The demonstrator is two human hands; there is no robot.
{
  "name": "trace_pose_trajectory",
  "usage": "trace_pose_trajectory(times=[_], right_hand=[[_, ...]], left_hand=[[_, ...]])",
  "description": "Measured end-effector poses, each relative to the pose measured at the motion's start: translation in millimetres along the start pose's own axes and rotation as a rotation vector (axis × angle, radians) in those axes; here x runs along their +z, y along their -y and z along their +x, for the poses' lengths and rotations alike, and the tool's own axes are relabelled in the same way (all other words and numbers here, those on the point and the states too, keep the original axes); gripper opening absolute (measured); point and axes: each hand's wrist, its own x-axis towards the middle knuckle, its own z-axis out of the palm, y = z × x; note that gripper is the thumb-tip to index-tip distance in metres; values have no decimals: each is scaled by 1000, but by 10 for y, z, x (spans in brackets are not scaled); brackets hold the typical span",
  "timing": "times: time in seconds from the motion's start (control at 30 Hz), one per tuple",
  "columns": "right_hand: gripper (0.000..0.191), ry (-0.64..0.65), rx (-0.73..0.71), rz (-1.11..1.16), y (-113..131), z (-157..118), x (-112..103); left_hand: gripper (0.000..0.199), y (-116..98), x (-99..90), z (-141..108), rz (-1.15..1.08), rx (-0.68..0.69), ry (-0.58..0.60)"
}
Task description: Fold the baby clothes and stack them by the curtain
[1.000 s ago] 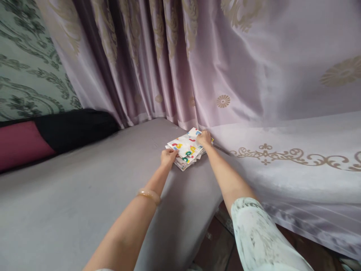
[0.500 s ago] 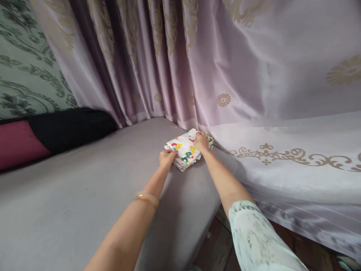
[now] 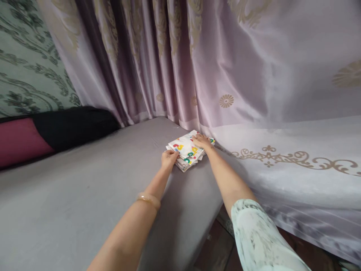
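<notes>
A stack of folded white cloth (image 3: 184, 146) with a red, yellow, green and blue print lies at the far corner of the grey-covered bed. At its near left corner, my left hand (image 3: 169, 158) pinches the edge of an upper fold between thumb and fingers. My right hand (image 3: 202, 141) rests flat on the right part of the stack, fingers stretched out and pressing on the top. Lower layers stick out unevenly at the front. The bangle (image 3: 149, 199) circles my left wrist.
The bed's grey sheet (image 3: 84, 195) spreads to the left. Behind hang mauve curtains (image 3: 208, 75) with gold patterns, reaching down past the bed's right side. A black and maroon bolster (image 3: 76, 126) lies at the back left. Dark floor tiles (image 3: 217, 244) show below the right edge.
My right hand has flattened slightly on the stack, its fingers lying lower. My left hand keeps its pinch at the corner. The whole view has shifted a little.
</notes>
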Motion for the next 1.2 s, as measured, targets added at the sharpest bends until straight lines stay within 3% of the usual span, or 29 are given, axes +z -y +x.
trace_pose_trajectory(times=[0.17, 0.4, 0.57, 0.63, 0.77, 0.83, 0.9, 1.07, 1.13, 1.2], right_hand=[[59, -90, -68, -22, 102, 57, 8], [61, 34, -52, 1, 139, 74, 32], [59, -80, -153, -92, 357, -172, 51], [60, -70, -222, -109, 463, -317, 128], [57, -71, -259, -148, 560, -502, 262], [56, -75, -252, -162, 572, -533, 261], [55, -73, -249, -170, 596, -555, 224], [55, -136, -360, -201, 753, -687, 175], [56, -102, -423, -203, 810, -752, 212], [57, -51, -440, -214, 841, -786, 265]], left_hand=[[14, 13, 6, 2, 25, -5, -12], [13, 105, 10, 60, 51, 3, -19], [14, 63, 7, 25, 7, -2, 5], [14, 12, -14, -22, -16, -18, 39], [12, -55, -233, -179, -40, -37, 97], [12, -25, -509, -274, -20, -24, 106], [13, 56, -924, -371, 39, 28, 39], [23, 368, -2374, -722, 449, 106, -314], [27, 488, -2954, -961, 731, 61, -485], [31, 599, -3439, -1238, 969, -40, -572]])
